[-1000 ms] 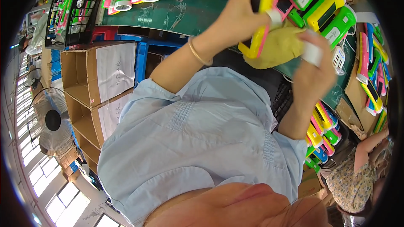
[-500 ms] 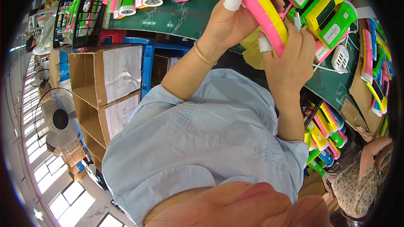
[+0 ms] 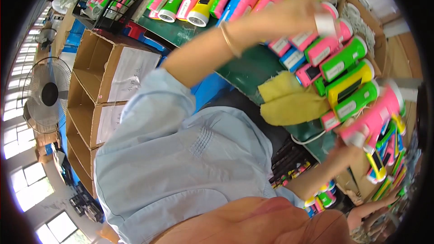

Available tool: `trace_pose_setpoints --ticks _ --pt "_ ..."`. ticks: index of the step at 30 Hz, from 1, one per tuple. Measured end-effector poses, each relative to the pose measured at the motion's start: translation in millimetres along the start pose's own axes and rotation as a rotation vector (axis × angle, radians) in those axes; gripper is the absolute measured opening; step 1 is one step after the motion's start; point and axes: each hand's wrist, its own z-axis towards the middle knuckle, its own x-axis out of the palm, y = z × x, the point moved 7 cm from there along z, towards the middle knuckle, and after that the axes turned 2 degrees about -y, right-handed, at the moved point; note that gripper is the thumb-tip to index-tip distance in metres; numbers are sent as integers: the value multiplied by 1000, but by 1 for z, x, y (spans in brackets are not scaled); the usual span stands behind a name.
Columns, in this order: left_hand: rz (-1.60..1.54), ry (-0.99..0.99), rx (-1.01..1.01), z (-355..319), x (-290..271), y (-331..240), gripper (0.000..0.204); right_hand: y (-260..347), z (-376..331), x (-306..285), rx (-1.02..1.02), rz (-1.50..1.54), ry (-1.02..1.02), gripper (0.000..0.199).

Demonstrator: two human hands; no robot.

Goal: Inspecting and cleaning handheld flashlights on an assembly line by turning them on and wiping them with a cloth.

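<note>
My right hand, smeared by motion, grips a pink flashlight at its narrow end, off the right side of the table. White tape wraps a finger or thumb on each hand. My left hand reaches across the green table above the packed flashlights, nearest some pink ones at the back; blur hides whether its fingers touch one. In front of it lie a green flashlight, a yellow flashlight and several others in pink and blue. A yellow cloth rests at the table's near edge.
A black wire basket of flashlights stands at the far left. Cardboard compartments and a standing fan are left of me. More flashlights fill a box at right, near another person's arm. A white cable crosses the table's edge.
Both hands were together on a pink and yellow flashlight. Now they are apart: the right has swung rightward with the flashlight, the left reaches over the others. The whole view has turned.
</note>
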Motion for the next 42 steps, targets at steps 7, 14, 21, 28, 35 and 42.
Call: trace_pose_setpoints --ticks 7,14,21,28,35,42 --pt "1011 -652 -399 107 -287 151 56 46 224 -158 -142 -540 -233 45" --pt "1399 -465 -292 139 -245 139 46 69 238 -129 -507 -1255 -373 52" --pt "249 -105 108 66 -130 0 43 73 43 -7 -357 -603 137 41" --pt "-116 448 -215 -121 62 3 52 43 -66 104 -463 -532 825 39" --pt "-1001 507 -569 -172 85 39 63 56 -59 75 -419 -306 797 13" --pt "-985 253 -679 -160 88 33 30 17 -94 103 -589 -396 689 24"
